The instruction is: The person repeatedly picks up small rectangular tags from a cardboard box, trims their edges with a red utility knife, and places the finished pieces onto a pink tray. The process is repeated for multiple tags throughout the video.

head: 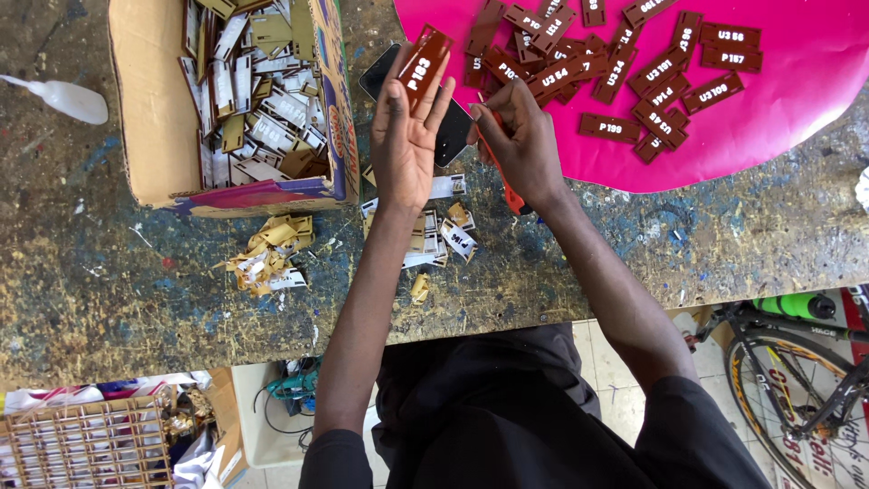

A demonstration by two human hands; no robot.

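Here, seen from the head camera, the left hand (405, 136) is lying palm-up over the worn workbench (136, 281), its fingers stretched open and a brown plastic tag (424, 58) resting across the fingertips. The tag's long axis is running diagonally, its upper end pointing away from the person and toward the pink sheet (797, 100). Just beside it, the right hand (520, 136) is pinching a thin orange-red tool (500, 172) with curled fingers, the tool's handle slanting down toward the wrist. A dark phone (453, 127) is lying under both hands. More brown tags (634, 68) are lying scattered on the pink sheet, and a cardboard box (154, 136) of paper-covered pieces is sitting to the left.
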